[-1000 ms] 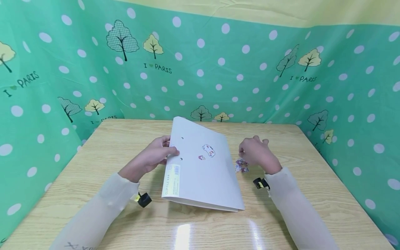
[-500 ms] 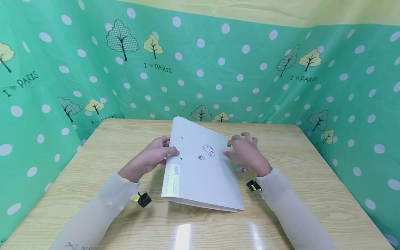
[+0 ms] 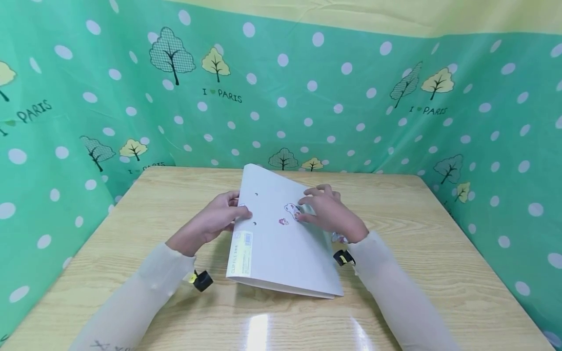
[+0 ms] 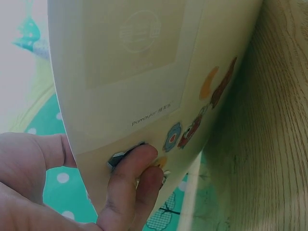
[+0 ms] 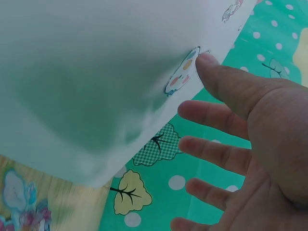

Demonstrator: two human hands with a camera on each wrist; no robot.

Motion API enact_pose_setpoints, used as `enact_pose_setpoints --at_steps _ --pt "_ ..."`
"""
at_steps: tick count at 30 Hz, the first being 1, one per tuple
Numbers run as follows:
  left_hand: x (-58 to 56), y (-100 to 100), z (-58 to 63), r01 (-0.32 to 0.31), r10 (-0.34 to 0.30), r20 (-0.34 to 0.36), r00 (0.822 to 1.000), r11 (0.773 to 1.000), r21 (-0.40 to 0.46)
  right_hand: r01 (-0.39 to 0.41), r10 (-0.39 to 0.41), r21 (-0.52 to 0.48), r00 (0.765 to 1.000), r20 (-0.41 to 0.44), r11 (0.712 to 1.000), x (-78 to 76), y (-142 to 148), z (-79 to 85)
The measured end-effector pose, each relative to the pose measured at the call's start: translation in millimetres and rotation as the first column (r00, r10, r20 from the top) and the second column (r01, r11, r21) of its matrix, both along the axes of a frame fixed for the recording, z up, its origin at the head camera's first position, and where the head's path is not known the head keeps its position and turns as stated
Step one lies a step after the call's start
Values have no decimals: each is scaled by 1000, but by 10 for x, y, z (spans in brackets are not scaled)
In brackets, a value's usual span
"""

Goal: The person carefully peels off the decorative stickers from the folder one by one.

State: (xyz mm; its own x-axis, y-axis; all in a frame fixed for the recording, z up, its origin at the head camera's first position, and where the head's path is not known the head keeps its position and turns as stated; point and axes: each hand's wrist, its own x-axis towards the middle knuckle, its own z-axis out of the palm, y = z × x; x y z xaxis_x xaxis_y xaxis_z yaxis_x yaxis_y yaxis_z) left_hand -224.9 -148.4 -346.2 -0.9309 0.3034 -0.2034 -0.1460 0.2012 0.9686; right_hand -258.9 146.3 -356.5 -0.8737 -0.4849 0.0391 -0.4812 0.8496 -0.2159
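Observation:
A pale clip file folder stands tilted on the table, its front toward me. My left hand grips its left edge, thumb on the front, fingers behind. In the left wrist view those fingers press the folder's back, beside several animal stickers and an orange crescent sticker. My right hand is over the folder's right part with fingers spread. Its thumb is at the edge of a white cloud-like sticker; contact is hard to tell. A small red sticker is beside that one.
A small pile of loose stickers lies right of the folder, partly hidden by my right wrist. The wooden table ends at a green dotted curtain behind and at both sides.
My right hand has moved left from above the loose stickers to the white sticker on the folder, its fingers spreading. My left hand and the folder have stayed in place.

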Motion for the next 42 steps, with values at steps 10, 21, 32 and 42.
enact_pose_setpoints --at_steps 10,21,32,42 --pt "-4 -1 -16 0 0 -4 1000 1000 -16 -52 51 71 998 25 996 -12 -93 -64" --pt "-25 -9 -20 11 -11 -22 1000 1000 -5 -51 57 119 997 -49 992 28 -181 -80" --pt "-23 -3 -20 21 -20 -35 999 1000 21 -60 76 154 992 -105 986 70 -221 -123" --pt "-11 9 7 17 -16 -24 1000 1000 19 -49 65 109 987 -144 993 79 -212 -93"
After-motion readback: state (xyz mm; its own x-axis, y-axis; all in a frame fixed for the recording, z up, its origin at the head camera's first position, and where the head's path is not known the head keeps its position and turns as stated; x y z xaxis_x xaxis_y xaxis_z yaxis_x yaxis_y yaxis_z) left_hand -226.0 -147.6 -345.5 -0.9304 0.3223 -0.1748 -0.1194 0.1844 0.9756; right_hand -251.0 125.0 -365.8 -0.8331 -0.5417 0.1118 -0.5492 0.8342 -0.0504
